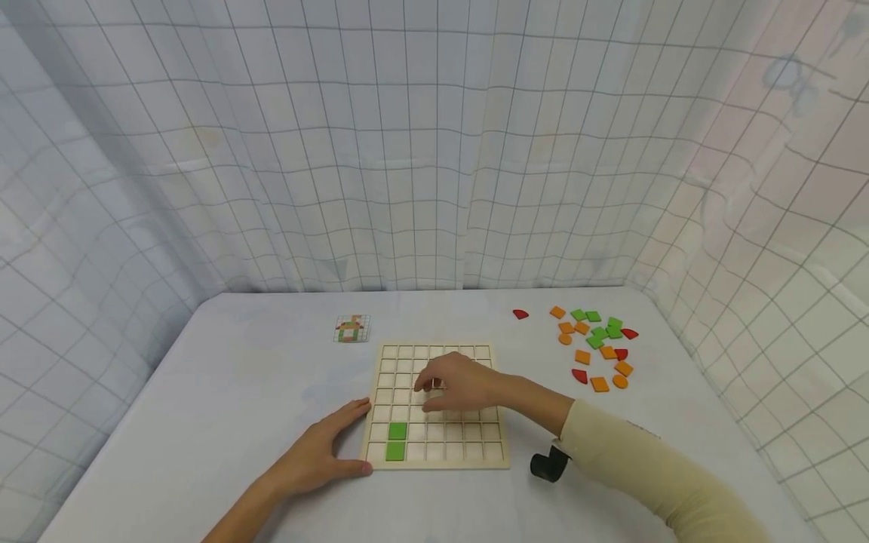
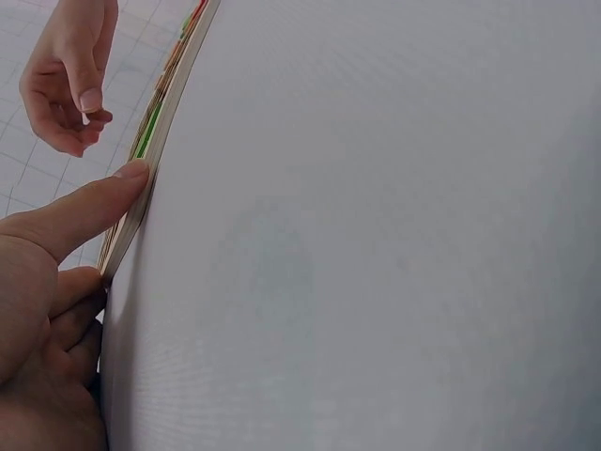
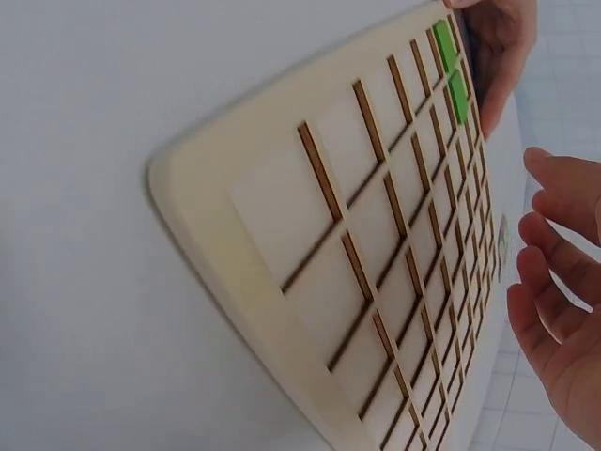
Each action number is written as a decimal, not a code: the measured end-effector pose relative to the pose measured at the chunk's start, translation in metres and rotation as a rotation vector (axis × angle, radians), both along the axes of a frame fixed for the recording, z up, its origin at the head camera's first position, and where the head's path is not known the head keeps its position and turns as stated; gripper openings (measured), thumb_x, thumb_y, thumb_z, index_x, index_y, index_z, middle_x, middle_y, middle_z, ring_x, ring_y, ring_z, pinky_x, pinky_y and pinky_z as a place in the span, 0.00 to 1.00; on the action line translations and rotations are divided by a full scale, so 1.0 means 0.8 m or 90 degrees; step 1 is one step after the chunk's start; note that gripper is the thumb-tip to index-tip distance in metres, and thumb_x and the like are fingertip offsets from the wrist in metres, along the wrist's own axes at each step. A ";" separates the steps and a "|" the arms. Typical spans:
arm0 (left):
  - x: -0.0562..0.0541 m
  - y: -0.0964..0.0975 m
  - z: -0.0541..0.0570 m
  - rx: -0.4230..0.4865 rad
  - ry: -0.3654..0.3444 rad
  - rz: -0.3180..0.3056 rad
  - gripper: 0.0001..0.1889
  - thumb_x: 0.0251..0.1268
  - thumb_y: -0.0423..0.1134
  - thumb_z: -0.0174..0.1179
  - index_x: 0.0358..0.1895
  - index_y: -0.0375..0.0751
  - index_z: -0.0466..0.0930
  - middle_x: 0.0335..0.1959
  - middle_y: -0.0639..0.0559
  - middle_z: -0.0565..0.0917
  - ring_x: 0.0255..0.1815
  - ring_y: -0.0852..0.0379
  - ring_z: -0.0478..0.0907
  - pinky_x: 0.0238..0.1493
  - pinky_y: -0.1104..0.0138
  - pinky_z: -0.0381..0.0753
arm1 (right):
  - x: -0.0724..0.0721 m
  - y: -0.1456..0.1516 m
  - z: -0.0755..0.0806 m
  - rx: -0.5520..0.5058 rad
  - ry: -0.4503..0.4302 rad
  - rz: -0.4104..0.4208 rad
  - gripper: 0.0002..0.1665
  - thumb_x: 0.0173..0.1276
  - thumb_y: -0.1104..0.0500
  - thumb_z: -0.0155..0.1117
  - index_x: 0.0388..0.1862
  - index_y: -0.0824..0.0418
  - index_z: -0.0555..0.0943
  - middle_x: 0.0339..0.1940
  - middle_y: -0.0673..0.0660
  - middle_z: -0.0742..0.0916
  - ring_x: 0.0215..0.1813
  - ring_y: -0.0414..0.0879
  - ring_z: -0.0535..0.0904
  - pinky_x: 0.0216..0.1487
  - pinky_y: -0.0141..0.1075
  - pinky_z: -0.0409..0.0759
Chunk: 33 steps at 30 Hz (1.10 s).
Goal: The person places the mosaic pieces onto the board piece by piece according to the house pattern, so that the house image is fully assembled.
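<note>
A pale wooden grid board (image 1: 434, 464) lies on the table. Two green square tiles (image 1: 397, 431) sit one behind the other in its second column from the left, at the near end. My left hand (image 1: 315, 455) rests at the board's left side, thumb at the near corner and fingertips along the left edge. Over the middle of the grid hovers my right hand (image 1: 462, 383), fingers loosely bent and parted from the thumb. Nothing shows between them in the right wrist view, where the hand (image 3: 568, 291) is above the far cells.
A small pattern card (image 1: 351, 329) lies behind the board's left corner. Loose orange tiles (image 1: 582, 357), green tiles (image 1: 595, 342) and red pieces (image 1: 580, 375) are scattered at the back right. A black object (image 1: 548, 465) stands by the right forearm. Gridded white curtains (image 1: 434, 151) surround the table.
</note>
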<state>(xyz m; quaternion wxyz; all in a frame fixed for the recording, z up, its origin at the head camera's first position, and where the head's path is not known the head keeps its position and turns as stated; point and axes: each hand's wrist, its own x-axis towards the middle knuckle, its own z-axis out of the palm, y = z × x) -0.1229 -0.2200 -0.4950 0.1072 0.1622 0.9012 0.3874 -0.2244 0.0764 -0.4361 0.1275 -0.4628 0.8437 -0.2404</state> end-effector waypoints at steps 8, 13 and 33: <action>0.001 0.004 0.001 0.001 -0.012 0.006 0.53 0.51 0.60 0.78 0.80 0.44 0.65 0.81 0.44 0.62 0.80 0.35 0.54 0.75 0.35 0.53 | -0.039 0.063 0.016 -0.018 0.014 -0.029 0.19 0.71 0.56 0.74 0.56 0.64 0.86 0.49 0.55 0.88 0.48 0.47 0.82 0.51 0.37 0.81; -0.001 0.006 -0.001 -0.003 -0.010 0.000 0.53 0.52 0.61 0.77 0.80 0.45 0.64 0.81 0.44 0.62 0.80 0.35 0.54 0.75 0.36 0.54 | -0.060 0.116 0.025 -0.022 0.009 -0.116 0.19 0.70 0.56 0.73 0.56 0.64 0.85 0.49 0.56 0.88 0.50 0.48 0.82 0.52 0.42 0.82; 0.001 0.004 0.004 -0.016 -0.013 0.008 0.53 0.52 0.61 0.77 0.80 0.46 0.65 0.80 0.44 0.62 0.80 0.36 0.55 0.74 0.35 0.55 | -0.094 0.287 0.004 0.028 -0.006 -0.387 0.21 0.72 0.56 0.70 0.56 0.70 0.84 0.44 0.57 0.86 0.46 0.54 0.79 0.48 0.46 0.81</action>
